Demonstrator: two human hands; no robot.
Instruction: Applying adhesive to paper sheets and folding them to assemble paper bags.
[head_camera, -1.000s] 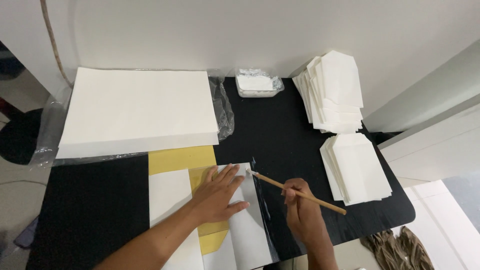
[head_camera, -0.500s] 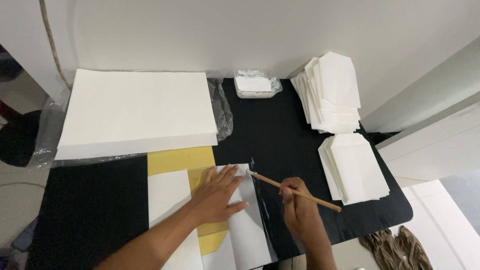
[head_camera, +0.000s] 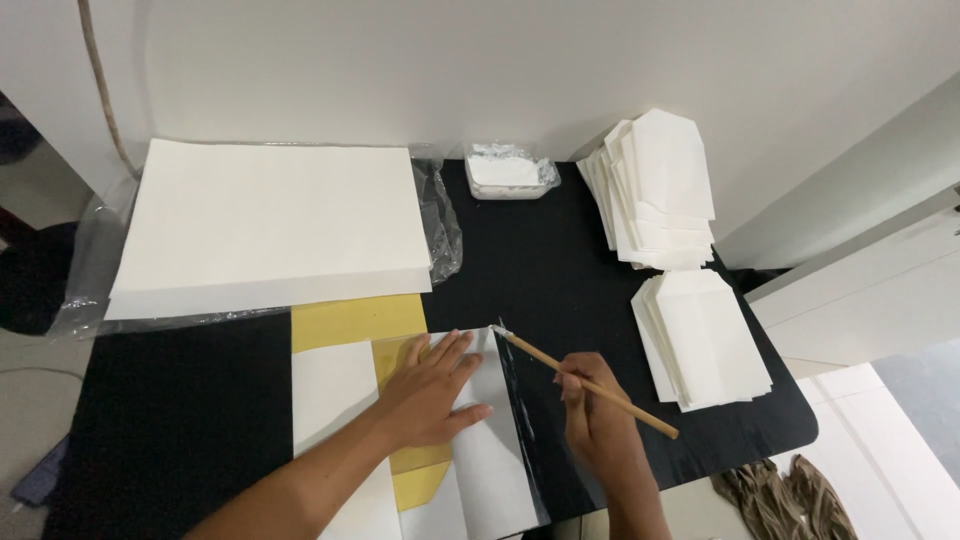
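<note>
My left hand (head_camera: 428, 393) lies flat, fingers spread, on a white folded sheet (head_camera: 490, 450) near the table's front edge. A yellow sheet (head_camera: 357, 321) lies under it, beside another white sheet (head_camera: 335, 400). My right hand (head_camera: 598, 418) grips a thin wooden brush (head_camera: 590, 384). The brush tip touches the top right corner of the white folded sheet. A wet streak runs along that sheet's right edge on the black table (head_camera: 180, 420).
A large stack of white paper (head_camera: 270, 222) on clear plastic lies at the back left. A small clear tub of white paste (head_camera: 508, 172) stands at the back middle. Two piles of folded white envelopes (head_camera: 655, 190) (head_camera: 705, 337) sit at the right. A cloth (head_camera: 790, 495) lies on the floor.
The brush tip has slid a little up along the sheet's right edge to its top corner. My left hand has stayed pressed on the sheet.
</note>
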